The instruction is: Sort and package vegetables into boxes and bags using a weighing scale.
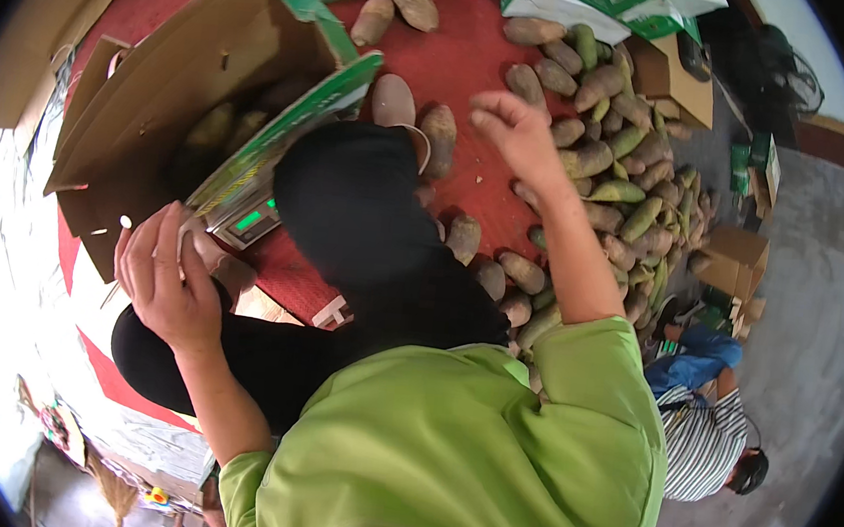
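Note:
My left hand (171, 287) is over my bent leg, beside the near corner of an open cardboard box (156, 90). Its fingers are stretched out, and I see nothing held in them. The box stands by a metal scale (244, 233) with a lit green display; inside it, in shadow, lie a few long green radishes (215, 127). Reaching out to the right, my right hand (518, 136) is above the red carpet, fingers loosely bent and apart with nothing between them. A brown-skinned radish (439, 143) lies left of it, near my shoe (394, 100).
A large heap of soil-covered green and brown radishes (639, 192) spreads along the right. Cardboard boxes (733, 261) stand beyond it, and green-and-white cartons (565, 10) at the back. A person in a striped shirt (699, 443) crouches at the lower right. A broom (113, 487) is at lower left.

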